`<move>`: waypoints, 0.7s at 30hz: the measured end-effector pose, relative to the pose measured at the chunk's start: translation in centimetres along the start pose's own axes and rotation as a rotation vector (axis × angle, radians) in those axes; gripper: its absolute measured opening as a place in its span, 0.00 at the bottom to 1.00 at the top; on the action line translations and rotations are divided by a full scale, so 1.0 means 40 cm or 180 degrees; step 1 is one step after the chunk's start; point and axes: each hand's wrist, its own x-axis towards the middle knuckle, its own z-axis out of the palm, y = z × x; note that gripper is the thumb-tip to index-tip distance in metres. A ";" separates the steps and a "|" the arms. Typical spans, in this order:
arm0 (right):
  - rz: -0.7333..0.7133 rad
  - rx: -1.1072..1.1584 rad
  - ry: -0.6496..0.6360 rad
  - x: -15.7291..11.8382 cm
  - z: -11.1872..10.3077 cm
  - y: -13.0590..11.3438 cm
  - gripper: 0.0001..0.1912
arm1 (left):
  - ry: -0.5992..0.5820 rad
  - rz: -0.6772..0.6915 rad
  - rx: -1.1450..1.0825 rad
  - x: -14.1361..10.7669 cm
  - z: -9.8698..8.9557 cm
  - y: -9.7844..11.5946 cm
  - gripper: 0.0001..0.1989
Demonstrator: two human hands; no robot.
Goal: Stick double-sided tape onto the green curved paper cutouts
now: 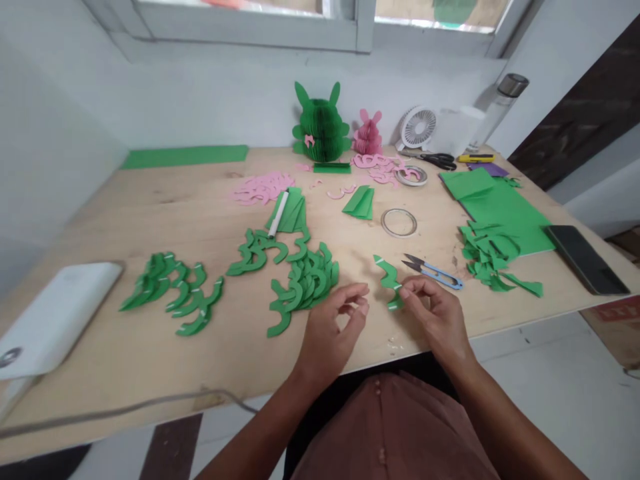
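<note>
the right hand (440, 313) pinches a wavy, white-marked green paper piece (389, 279) near its close end, long axis running outward, leaning left; the left hand (330, 327), loosely open and empty, is just left.

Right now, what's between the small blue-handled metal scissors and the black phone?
Green paper scraps and a corner of the green paper sheet, in the head view.

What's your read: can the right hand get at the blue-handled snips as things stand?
Likely yes: the blue-handled snips lie just past the right hand, nothing on them, though it holds a green paper cutout it may need to release.
</note>
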 end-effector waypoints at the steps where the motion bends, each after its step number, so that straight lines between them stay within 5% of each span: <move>1: -0.0008 0.0021 0.0043 0.001 -0.002 -0.004 0.09 | -0.0019 -0.0288 -0.0361 0.014 0.009 0.006 0.13; 5: -0.0072 0.0057 0.0057 0.010 -0.004 -0.009 0.09 | -0.0351 -0.0994 -0.1419 0.067 0.047 0.035 0.15; 12: -0.0160 -0.0130 -0.0020 0.043 -0.032 0.013 0.10 | -0.0135 -0.1092 -0.1794 0.121 0.085 0.053 0.06; 21: -0.1209 -0.2846 0.0158 0.086 -0.143 0.132 0.13 | -0.0084 -0.1189 -0.1980 0.133 0.100 0.029 0.07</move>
